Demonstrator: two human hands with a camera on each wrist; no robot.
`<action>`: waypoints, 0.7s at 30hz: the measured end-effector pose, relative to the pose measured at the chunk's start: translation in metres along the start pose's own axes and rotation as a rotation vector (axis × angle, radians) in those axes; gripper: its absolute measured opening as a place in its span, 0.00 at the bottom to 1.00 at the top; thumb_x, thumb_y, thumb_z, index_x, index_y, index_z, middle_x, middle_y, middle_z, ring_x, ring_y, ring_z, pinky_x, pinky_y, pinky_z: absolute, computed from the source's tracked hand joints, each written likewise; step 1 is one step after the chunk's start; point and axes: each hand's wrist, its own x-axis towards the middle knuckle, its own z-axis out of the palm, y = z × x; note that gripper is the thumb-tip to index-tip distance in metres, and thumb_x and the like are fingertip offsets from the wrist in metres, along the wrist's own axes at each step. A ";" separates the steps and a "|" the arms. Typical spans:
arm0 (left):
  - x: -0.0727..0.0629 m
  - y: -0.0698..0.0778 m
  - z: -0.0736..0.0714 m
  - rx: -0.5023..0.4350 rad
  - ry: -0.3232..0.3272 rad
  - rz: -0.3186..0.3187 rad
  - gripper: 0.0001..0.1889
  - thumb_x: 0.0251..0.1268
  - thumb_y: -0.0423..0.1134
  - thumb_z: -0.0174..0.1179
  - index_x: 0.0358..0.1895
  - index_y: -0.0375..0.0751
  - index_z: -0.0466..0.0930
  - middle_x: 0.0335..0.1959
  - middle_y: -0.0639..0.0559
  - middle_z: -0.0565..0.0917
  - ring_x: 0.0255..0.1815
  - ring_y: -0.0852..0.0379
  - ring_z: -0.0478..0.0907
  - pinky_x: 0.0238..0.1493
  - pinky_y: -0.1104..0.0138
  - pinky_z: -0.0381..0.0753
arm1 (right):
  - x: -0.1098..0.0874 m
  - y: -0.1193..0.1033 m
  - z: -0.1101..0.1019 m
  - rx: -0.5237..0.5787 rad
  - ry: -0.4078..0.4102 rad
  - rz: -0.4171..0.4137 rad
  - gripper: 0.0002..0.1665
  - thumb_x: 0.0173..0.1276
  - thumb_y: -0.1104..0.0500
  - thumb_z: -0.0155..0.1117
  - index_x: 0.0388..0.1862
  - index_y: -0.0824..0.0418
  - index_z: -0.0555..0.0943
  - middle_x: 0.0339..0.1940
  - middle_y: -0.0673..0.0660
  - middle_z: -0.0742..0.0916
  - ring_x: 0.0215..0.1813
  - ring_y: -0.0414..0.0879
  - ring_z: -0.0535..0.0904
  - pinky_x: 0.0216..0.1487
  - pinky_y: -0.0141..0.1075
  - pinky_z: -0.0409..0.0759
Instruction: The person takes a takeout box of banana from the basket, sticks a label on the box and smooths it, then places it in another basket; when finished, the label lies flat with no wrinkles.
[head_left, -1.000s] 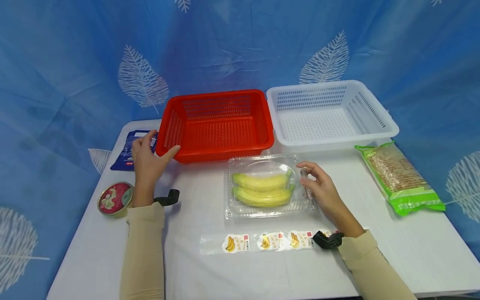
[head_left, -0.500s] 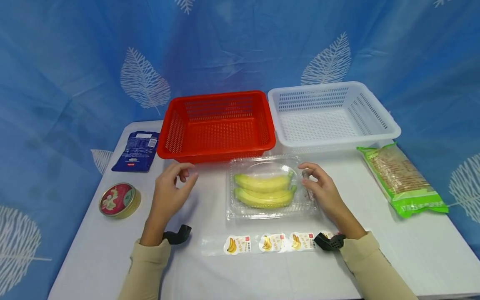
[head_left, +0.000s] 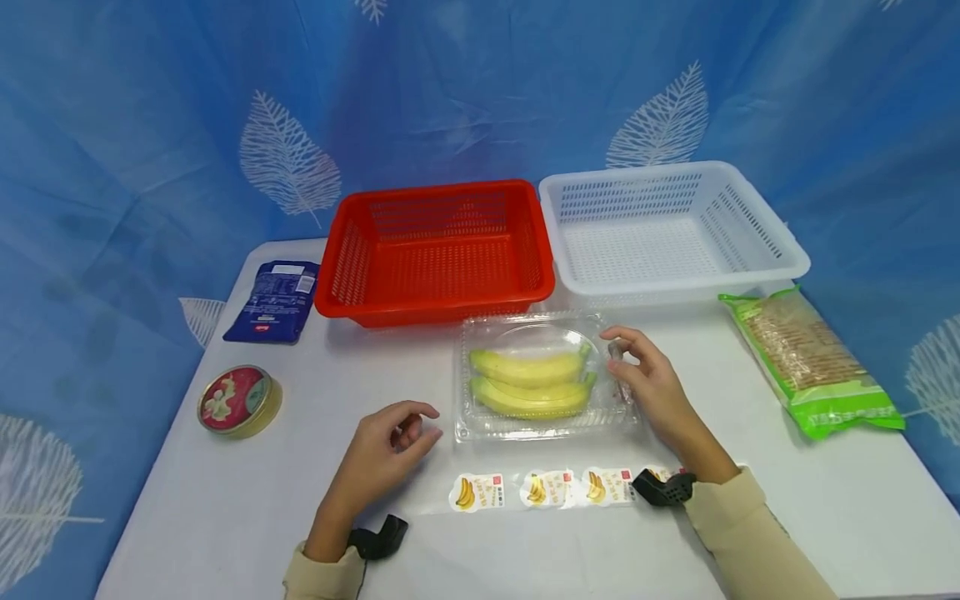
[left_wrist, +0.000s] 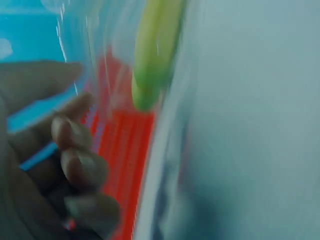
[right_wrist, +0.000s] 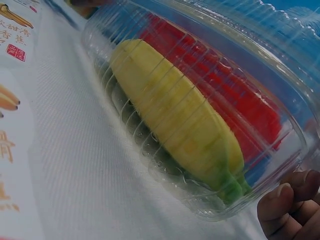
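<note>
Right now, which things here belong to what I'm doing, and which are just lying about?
Likely part of the job:
clear container, its edge in the right fingers
two bananas inside it
strip of banana stickers beside it

Apparently just lying about:
red basket
white basket
blue pouch
round tin
green-edged bag

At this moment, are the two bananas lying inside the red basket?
No, the two bananas lie inside the clear plastic box, which is in front of the red basket.
</note>
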 end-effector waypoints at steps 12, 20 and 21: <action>-0.001 0.003 0.018 0.113 -0.339 0.096 0.21 0.45 0.61 0.80 0.37 0.57 0.84 0.23 0.65 0.68 0.26 0.70 0.66 0.31 0.71 0.68 | -0.001 -0.002 -0.002 -0.029 0.006 0.015 0.20 0.79 0.66 0.54 0.67 0.63 0.72 0.52 0.61 0.72 0.26 0.39 0.73 0.25 0.32 0.75; -0.002 0.004 0.016 0.117 -0.396 0.049 0.19 0.45 0.57 0.81 0.36 0.58 0.83 0.23 0.66 0.67 0.26 0.70 0.63 0.31 0.71 0.65 | -0.001 -0.002 -0.001 -0.019 -0.007 0.014 0.20 0.79 0.67 0.53 0.67 0.64 0.71 0.52 0.61 0.72 0.26 0.39 0.74 0.24 0.32 0.77; -0.002 0.004 0.016 0.115 -0.397 0.042 0.18 0.46 0.56 0.81 0.36 0.58 0.83 0.23 0.66 0.67 0.26 0.70 0.63 0.31 0.71 0.65 | -0.001 -0.002 0.000 -0.017 -0.009 0.012 0.20 0.79 0.67 0.53 0.67 0.64 0.71 0.52 0.61 0.72 0.25 0.39 0.74 0.24 0.32 0.76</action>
